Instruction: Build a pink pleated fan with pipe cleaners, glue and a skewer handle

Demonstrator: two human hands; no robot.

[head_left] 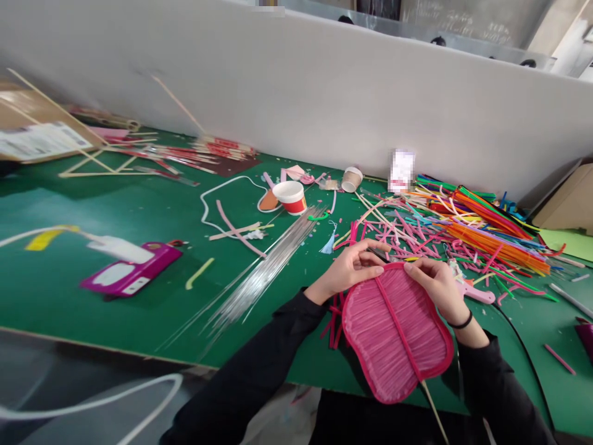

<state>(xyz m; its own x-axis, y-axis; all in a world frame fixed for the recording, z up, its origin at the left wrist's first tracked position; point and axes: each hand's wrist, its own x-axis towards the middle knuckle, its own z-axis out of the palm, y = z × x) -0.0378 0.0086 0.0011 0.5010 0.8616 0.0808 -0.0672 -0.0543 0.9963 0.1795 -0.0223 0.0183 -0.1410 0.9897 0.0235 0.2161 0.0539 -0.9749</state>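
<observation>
A pink fan point(393, 330) with a darker pink rim and centre rib lies tilted over the near edge of the green table point(139, 210), its thin wooden stick pointing toward me. My left hand point(347, 269) pinches the fan's top rim from the left, fingers closed on it. My right hand point(435, 284), with a black band on the wrist, grips the top rim from the right. Both arms wear black sleeves.
A heap of coloured pipe cleaners point(463, 228) covers the table to the right. A bundle of thin metal wires point(264, 272) lies left of the hands. A red-and-white cup point(291, 196), a paper cup point(351, 179), a purple box point(132, 272) and bamboo sticks point(106, 164) sit further off. A grey wall point(301, 93) backs the table.
</observation>
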